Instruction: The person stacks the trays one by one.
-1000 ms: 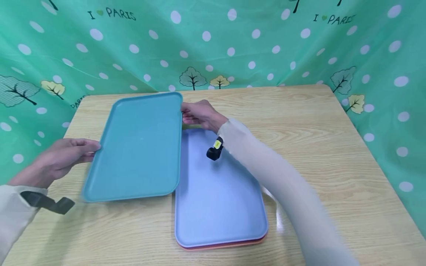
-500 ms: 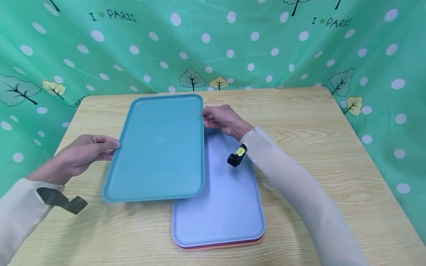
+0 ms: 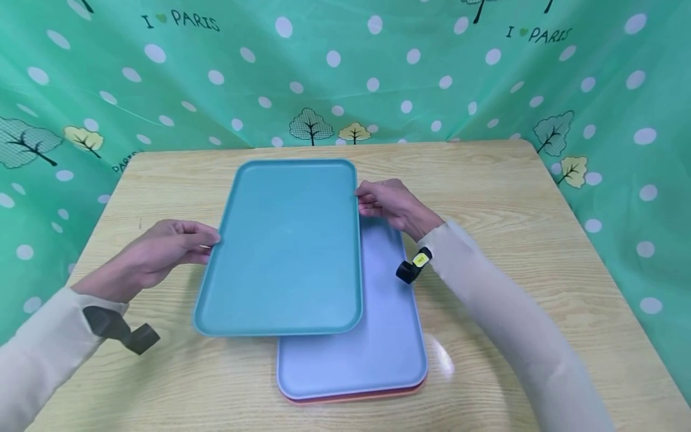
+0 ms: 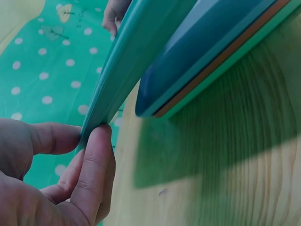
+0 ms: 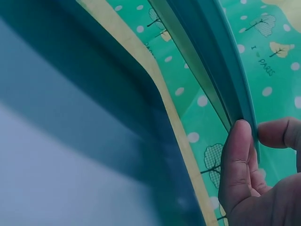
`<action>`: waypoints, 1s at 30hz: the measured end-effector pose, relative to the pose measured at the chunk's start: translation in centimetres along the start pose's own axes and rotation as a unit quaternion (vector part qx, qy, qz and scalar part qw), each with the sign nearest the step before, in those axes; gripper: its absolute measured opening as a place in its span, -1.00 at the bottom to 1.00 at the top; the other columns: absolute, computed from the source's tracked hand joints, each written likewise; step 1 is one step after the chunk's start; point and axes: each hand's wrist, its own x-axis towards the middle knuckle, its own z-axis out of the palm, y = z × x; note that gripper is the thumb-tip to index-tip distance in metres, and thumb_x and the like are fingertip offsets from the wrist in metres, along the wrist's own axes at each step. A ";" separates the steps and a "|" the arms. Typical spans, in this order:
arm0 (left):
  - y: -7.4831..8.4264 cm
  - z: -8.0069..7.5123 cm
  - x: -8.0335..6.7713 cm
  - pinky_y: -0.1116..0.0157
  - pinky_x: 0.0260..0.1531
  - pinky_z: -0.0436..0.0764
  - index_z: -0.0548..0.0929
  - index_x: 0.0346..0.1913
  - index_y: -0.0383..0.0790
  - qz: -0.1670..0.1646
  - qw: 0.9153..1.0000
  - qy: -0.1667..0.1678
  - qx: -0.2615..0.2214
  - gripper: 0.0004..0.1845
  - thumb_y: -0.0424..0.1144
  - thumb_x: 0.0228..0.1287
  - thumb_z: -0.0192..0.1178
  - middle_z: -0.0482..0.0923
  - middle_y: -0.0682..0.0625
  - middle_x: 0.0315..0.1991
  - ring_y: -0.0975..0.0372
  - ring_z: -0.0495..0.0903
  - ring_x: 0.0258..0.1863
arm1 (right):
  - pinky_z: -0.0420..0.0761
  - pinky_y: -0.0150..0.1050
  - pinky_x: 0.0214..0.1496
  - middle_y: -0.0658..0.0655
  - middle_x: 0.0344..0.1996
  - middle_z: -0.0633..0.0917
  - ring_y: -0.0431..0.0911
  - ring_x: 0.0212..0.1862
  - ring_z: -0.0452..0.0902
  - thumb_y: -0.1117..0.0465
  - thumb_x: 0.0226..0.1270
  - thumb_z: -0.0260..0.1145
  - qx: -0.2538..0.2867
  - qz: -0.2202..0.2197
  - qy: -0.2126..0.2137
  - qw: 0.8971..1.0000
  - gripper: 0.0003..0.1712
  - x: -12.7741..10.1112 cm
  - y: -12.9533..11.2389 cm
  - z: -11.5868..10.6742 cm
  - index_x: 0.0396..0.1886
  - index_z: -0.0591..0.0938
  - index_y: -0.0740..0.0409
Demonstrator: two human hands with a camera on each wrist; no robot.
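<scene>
A teal tray point(image 3: 286, 252) is held up off the table, partly over a lavender tray point(image 3: 351, 369) in the head view. My left hand point(image 3: 162, 255) pinches its left edge, thumb on top and fingers beneath, as the left wrist view shows on the teal tray point(image 4: 122, 66). At the far part of its right edge, my right hand point(image 3: 391, 207) pinches the rim. The lavender tray lies on top of a small stack; an orange tray point(image 4: 221, 59) and a green tray point(image 4: 235, 66) show under it in the left wrist view.
The stack rests on a wooden table point(image 3: 518, 252). A green polka-dot cloth point(image 3: 335, 78) with printed trees hangs behind the table and along its sides.
Both hands have carried the teal tray to the right and slightly toward me, so it covers more of the lavender tray. The stack has stayed in place.
</scene>
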 end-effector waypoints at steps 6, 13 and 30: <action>0.1 1.2 0.0 0.41 -0.16 0.68 0.65 -0.19 -0.09 -0.002 1.000 -0.009 -0.016 -0.93 -0.24 0.42 0.17 0.67 0.19 -0.34 0.38 0.67 -0.29 | 0.66 -0.44 -0.43 0.05 -0.58 0.65 -0.21 -0.58 0.61 0.34 0.28 0.26 0.004 0.003 -0.005 1.000 -0.94 -0.6 0.7 -1.2 -0.36 0.62 0.26; 0.0 2.7 0.1 0.40 -0.16 0.68 0.61 -0.09 -0.25 -0.003 1.000 -0.020 -0.015 -0.86 -0.26 0.42 0.15 0.67 0.17 -0.34 0.37 0.68 -0.30 | 0.65 -0.47 -0.43 0.03 -0.60 0.64 -0.23 -0.59 0.61 0.33 0.31 0.24 -0.010 0.012 0.000 1.000 -0.93 -1.2 1.4 -2.4 -0.33 0.60 0.27; -0.3 6.8 0.1 0.38 -0.18 0.70 0.64 -0.10 -0.29 -0.009 0.997 -0.030 -0.066 -0.86 -0.29 0.39 0.19 0.69 0.12 -0.34 0.35 0.71 -0.30 | 0.64 -0.48 -0.44 0.03 -0.56 0.62 -0.25 -0.58 0.57 0.32 0.31 0.22 -0.043 0.007 0.005 0.999 -0.91 -2.5 3.1 -5.4 -0.37 0.61 0.25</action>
